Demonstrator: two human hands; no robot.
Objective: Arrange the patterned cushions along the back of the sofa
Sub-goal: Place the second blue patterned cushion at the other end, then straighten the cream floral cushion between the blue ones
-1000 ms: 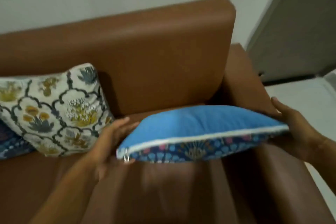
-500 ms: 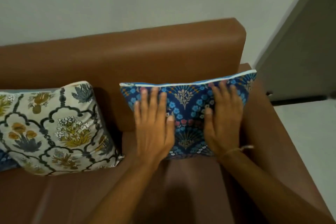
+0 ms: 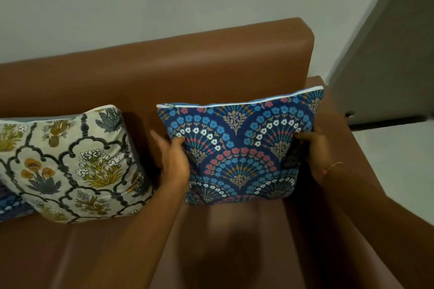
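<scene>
Off to the left, the cream floral cushion [image 3: 70, 164] leaned against the brown sofa [image 3: 211, 68] backrest, undisturbed. Your left hand [image 3: 175, 162] had slid off the face of the blue fan-print cushion [image 3: 239, 148] and now pinched its left edge, thumb in front, fingers behind. That cushion had gone from lying flat to standing upright against the back, in the right-hand corner beside the armrest. Its patterned face pointed out at you, zipper edge on top, long axis along the backrest. Your right hand [image 3: 315, 155] clasped the right edge the same way. Placement looked nearly finished.
</scene>
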